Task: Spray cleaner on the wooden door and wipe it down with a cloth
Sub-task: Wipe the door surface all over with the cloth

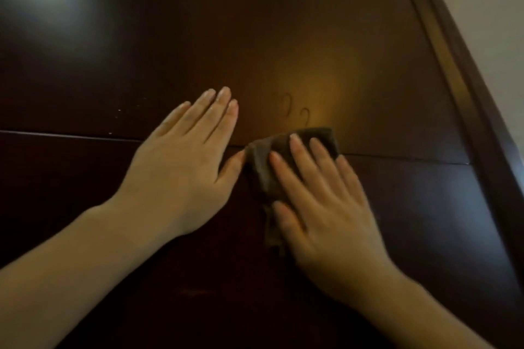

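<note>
The dark brown wooden door point(198, 22) fills almost the whole view, with a thin horizontal groove across its middle. My right hand point(320, 204) presses a crumpled brown cloth point(263, 167) flat against the door, right on the groove. The cloth sticks out above and to the left of my fingers. My left hand point(187, 159) lies flat on the door just left of the cloth, fingers together and pointing up, holding nothing. Two small curved marks show on the wood just above the cloth. No spray bottle is in view.
The door's moulded frame point(453, 88) runs diagonally down the right side, with a pale wall point(493, 8) beyond it. A few small white specks point(116, 115) dot the door left of my left hand. A light reflection glows at the top left.
</note>
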